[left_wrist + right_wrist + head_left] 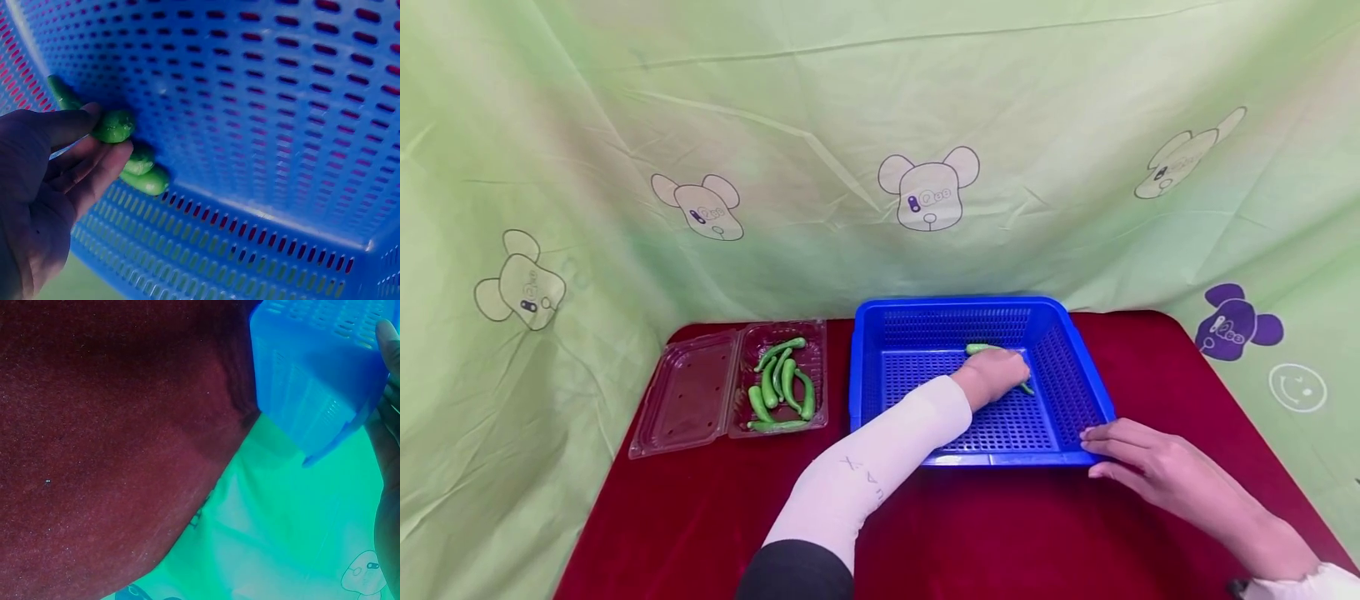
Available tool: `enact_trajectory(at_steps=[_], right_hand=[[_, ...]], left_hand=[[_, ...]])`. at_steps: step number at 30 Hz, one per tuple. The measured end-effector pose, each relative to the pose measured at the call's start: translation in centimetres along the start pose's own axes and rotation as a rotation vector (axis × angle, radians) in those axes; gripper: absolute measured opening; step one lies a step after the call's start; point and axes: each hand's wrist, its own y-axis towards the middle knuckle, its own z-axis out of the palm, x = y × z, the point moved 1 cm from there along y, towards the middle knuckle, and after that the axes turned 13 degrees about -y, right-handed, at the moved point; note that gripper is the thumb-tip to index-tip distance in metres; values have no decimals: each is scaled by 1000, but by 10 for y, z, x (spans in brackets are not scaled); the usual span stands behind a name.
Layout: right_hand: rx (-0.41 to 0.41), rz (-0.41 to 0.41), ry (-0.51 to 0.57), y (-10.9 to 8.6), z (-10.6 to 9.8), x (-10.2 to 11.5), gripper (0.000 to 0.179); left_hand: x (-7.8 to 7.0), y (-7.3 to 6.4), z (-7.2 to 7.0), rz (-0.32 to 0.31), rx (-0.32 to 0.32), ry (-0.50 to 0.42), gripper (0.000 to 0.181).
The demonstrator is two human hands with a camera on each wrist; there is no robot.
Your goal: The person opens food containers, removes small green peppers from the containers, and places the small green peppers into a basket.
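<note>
A blue plastic basket (955,458) with perforated walls stands on the table. Inside it my left hand (995,374) pinches a green pepper (114,127) between thumb and fingers, low over the basket floor. Beneath that pepper, other green peppers (147,181) lie against the basket wall, partly hidden by the fingers. At the basket's near right corner, my right hand (1157,458) holds the rim, thumb (389,340) on the outer wall and fingers along the side. To the left, several green peppers (787,379) lie in a clear plastic box (817,400).
The box's hinged lid (688,400) lies folded open to the left. Dark red cloth (1000,533) covers the table. Behind and at both sides hangs a pale green curtain (820,100) printed with cartoon bear heads.
</note>
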Motion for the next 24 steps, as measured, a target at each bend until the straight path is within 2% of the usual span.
enact_trajectory(at_steps=[4, 10, 16, 24], right_hand=[[-36, -16, -2, 0, 1, 0, 50], [-40, -9, 3, 1, 2, -1, 50], [-42, -8, 3, 0, 2, 1, 49], [-45, -18, 9, 1, 3, 0, 48]], left_hand=[[-1, 0, 5, 11, 3, 53, 26], [3, 0, 5, 14, -21, 61, 26], [8, -2, 4, -5, -28, 29, 26], [12, -7, 1, -64, -57, -53, 25]])
